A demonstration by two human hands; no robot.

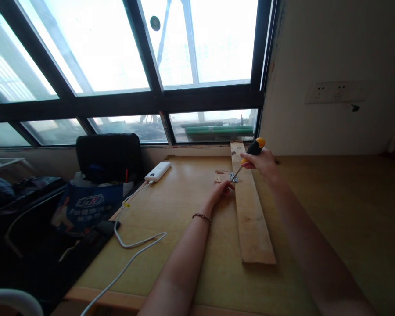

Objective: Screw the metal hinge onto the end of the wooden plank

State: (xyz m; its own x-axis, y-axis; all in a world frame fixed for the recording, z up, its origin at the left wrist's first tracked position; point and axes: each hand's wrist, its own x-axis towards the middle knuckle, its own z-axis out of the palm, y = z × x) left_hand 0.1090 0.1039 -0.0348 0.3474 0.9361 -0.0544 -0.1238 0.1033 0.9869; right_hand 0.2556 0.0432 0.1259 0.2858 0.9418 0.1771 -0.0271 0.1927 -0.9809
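Observation:
A wooden plank (253, 215) lies lengthwise on the table, its far end near the window. At the plank's left edge sits a small shiny metal hinge (233, 177). My right hand (262, 162) is closed around a screwdriver with a black and yellow handle (254, 148). Its thin shaft slants down to the left, and the tip meets the hinge. My left hand (221, 189), with a bracelet on the wrist, is closed at the near side of the hinge, fingers curled against it and the plank's edge. The fingertips are partly hidden.
A white power bank (158, 171) lies on the table (184, 210) at the left, and its white cable (140, 259) runs toward the front edge. Beyond the left edge stand a black chair (108, 153) and a blue bag (88, 206). Window and wall bound the far side.

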